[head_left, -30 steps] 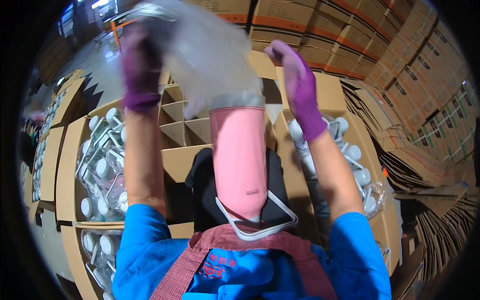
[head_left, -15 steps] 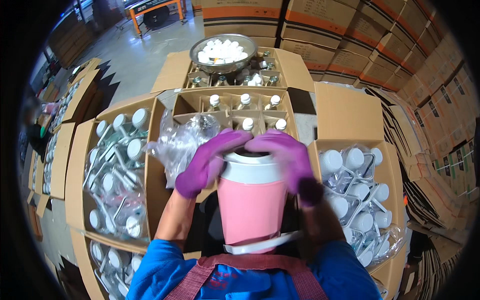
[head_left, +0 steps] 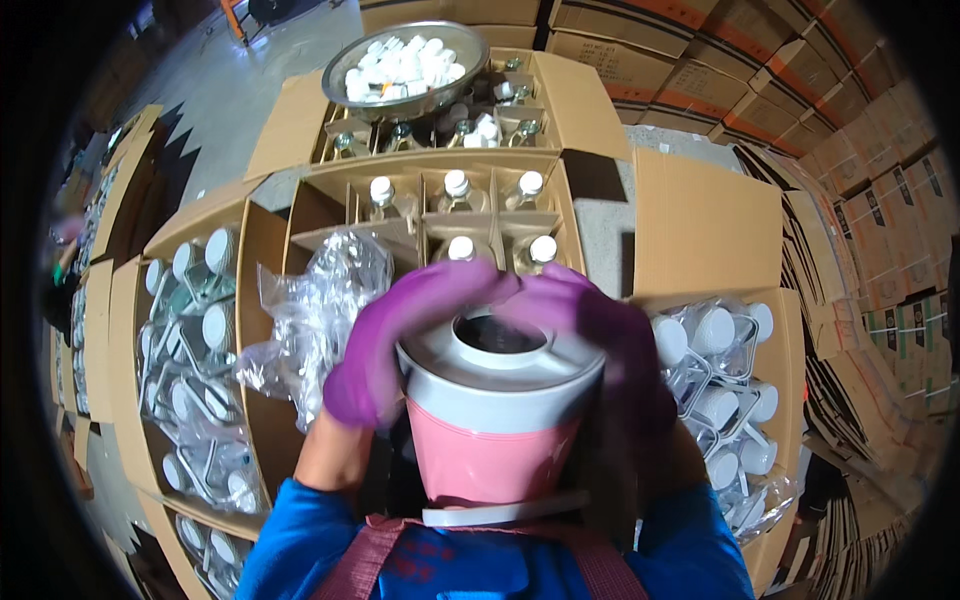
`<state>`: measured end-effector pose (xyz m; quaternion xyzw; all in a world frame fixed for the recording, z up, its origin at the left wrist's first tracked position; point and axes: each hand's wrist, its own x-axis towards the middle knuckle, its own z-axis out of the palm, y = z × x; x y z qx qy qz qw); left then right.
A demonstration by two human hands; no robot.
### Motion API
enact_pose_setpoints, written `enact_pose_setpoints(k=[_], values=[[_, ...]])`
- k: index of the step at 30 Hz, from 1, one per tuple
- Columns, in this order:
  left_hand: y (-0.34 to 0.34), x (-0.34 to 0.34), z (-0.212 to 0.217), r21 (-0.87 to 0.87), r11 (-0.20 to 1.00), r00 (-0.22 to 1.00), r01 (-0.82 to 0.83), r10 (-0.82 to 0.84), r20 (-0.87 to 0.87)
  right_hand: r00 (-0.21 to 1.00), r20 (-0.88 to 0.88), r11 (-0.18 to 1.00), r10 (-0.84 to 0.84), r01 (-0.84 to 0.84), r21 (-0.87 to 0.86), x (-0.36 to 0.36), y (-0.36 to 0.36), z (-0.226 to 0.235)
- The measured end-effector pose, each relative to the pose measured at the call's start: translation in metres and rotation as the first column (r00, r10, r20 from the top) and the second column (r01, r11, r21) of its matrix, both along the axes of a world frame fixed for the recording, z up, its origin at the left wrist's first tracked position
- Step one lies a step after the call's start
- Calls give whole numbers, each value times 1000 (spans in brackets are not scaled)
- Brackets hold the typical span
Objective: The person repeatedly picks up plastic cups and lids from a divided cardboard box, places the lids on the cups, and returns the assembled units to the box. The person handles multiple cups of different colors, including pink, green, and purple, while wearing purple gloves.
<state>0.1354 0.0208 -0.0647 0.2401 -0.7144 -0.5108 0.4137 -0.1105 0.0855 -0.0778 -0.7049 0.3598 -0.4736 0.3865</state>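
cupping the left hand [head_left: 405, 335] and the right hand [head_left: 610, 345], both purple-gloved, around the upper end of a pink vessel [head_left: 500, 455]. half curling both hands, the right one blurred; cannot tell how firmly closed on the grey collar [head_left: 495, 405]. standing nearly upright between blue sleeves [head_left: 312, 525], close to the body, with a dark round opening [head_left: 500, 335] facing up and a pale handle [head_left: 505, 512] low across the front.

just beyond, set in a divided carton [head_left: 300, 212]: five bottles with white caps [head_left: 457, 184] in view, and at its near left corner a crumpled clear plastic bag [head_left: 335, 290]. farther off, resting over another open carton [head_left: 585, 105], a metal bowl [head_left: 405, 108] heaped with small white pieces [head_left: 408, 65].

flanked by a left carton [head_left: 268, 300] and a right carton [head_left: 708, 225], both packed with white-capped, handled containers [head_left: 713, 328]. spread beneath and behind, a grey floor [head_left: 215, 120], brightly lit at upper left near an orange frame [head_left: 236, 22]. walled in at upper right by stacked cartons [head_left: 635, 75], with flattened cardboard [head_left: 835, 285] piled below. lined along the far left, more open cartons [head_left: 120, 205], dim toward the rim.
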Motion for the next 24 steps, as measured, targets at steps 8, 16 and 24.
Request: enact_pose_setpoints(k=[8, 16, 24], values=[[-39, -18, -13, 33, 998, 992, 56, -52, -116, 967, -250, 989, 41, -76, -130, -15, -57, -14], [-165, -79, -204, -235, 962, 690, -135, 262, 674, 397, 847, 920, -353, -19, 392, -89, -93, -216], [-142, -50, -132, -716, 689, 775, 112, 390, 497, 651, 115, 622, -750, 636, 457, -48, -23, -186]])
